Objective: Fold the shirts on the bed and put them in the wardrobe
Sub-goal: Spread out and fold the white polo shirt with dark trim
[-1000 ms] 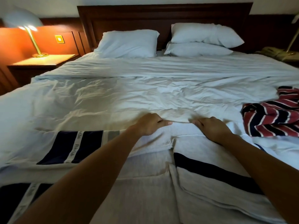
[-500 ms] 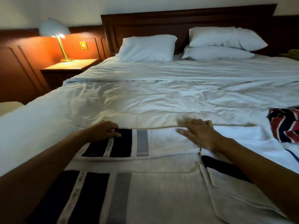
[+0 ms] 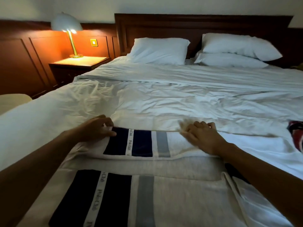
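Observation:
A white shirt (image 3: pixel 178 190) with navy and grey stripes lies partly folded on the near part of the bed (image 3: pixel 164 99). Its upper section is turned over into a band across the middle. My left hand (image 3: pixel 98 129) pinches the left end of that folded band, thumb on the navy stripe. My right hand (image 3: pixel 202 136) rests flat on the right end of the band with fingers spread. A second shirt (image 3: pixel 296 135), striped red, navy and white, lies crumpled at the right edge, mostly cut off.
Three white pillows (image 3: pixel 159 50) lean against the dark wooden headboard (image 3: pixel 196 25). A lit brass lamp (image 3: pixel 70 33) stands on a wooden nightstand (image 3: pixel 78 63) at the left of the bed. The white duvet is wrinkled.
My left hand moved left from the middle to the band's left end. The right hand opened flat on the right end. The view swung left, so the red striped shirt slid towards the right edge.

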The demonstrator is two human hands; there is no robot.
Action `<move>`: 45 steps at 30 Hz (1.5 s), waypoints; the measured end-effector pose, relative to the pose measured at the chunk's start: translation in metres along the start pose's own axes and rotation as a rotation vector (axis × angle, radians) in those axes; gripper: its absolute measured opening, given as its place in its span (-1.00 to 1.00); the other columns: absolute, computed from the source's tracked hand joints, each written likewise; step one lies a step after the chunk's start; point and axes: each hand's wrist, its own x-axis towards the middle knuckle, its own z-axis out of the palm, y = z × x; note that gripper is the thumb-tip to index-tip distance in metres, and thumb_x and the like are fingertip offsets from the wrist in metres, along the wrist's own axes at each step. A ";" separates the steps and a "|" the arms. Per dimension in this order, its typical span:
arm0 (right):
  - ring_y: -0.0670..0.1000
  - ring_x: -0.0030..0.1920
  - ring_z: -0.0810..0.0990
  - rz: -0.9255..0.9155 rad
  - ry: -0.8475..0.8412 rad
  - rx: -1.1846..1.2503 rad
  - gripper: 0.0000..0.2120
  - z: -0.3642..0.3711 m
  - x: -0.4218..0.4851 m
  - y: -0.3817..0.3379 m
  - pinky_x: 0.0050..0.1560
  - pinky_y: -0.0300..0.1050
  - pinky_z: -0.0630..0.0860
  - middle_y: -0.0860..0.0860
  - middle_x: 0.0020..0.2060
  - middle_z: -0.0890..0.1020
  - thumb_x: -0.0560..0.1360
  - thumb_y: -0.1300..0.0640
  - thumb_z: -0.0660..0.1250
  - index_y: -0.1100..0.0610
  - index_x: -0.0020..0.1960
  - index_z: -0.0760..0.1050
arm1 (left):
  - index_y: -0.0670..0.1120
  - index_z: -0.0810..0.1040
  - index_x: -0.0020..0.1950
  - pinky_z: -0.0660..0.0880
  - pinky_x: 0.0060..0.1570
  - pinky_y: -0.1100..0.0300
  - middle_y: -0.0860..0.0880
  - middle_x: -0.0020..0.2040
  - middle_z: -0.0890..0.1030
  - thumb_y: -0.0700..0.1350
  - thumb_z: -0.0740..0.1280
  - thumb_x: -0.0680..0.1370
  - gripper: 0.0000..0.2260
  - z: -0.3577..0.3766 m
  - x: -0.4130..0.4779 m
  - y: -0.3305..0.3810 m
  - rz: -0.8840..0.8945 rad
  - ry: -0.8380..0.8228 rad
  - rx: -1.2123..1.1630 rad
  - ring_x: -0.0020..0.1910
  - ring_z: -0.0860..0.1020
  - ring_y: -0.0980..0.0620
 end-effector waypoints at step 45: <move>0.00 0.59 -0.21 -0.186 -0.273 0.229 -0.20 0.025 0.001 -0.078 0.53 0.07 -0.23 -0.04 0.61 -0.16 0.27 -0.67 -0.28 -0.48 0.47 -0.21 | 0.08 0.10 0.59 0.63 -0.07 -0.10 -0.24 0.44 0.31 -0.28 0.57 0.39 -0.06 -0.039 -0.028 -0.016 -0.577 -0.319 -0.159 0.15 0.52 -0.24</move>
